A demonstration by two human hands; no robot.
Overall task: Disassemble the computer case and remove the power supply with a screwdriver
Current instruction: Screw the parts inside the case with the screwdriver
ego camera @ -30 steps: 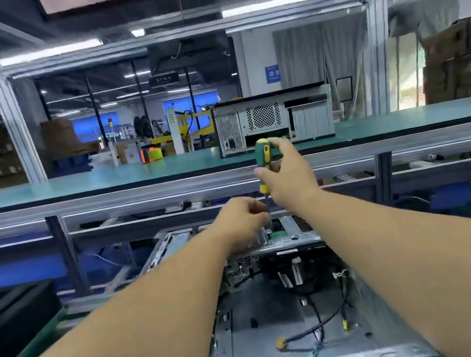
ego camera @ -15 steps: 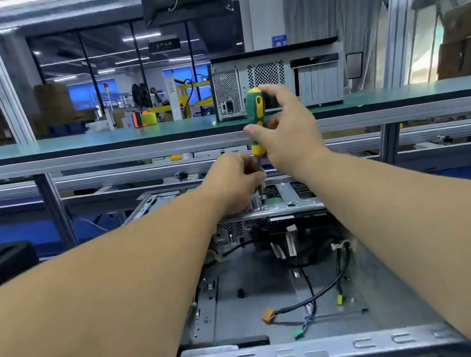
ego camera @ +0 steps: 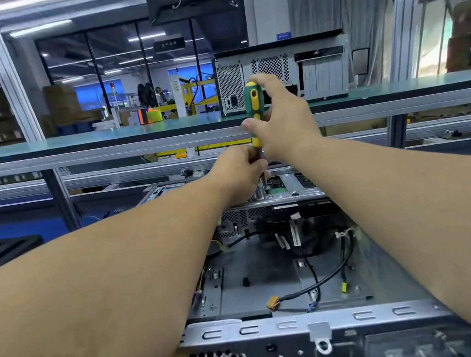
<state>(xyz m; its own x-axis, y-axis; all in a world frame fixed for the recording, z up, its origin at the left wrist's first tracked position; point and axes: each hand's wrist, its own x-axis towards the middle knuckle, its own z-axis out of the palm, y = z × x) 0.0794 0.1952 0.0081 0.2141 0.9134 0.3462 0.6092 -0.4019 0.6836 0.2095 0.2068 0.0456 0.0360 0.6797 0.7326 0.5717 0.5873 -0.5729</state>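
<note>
Green-and-yellow screwdriver is gripped upright by the right hand; its shaft is pinched by the left hand above the open computer case.

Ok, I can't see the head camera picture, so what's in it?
A person's right hand holds a green and yellow screwdriver upright over the far edge of an open computer case, while the left hand grips its shaft down low. Loose cables lie inside the case.
</note>
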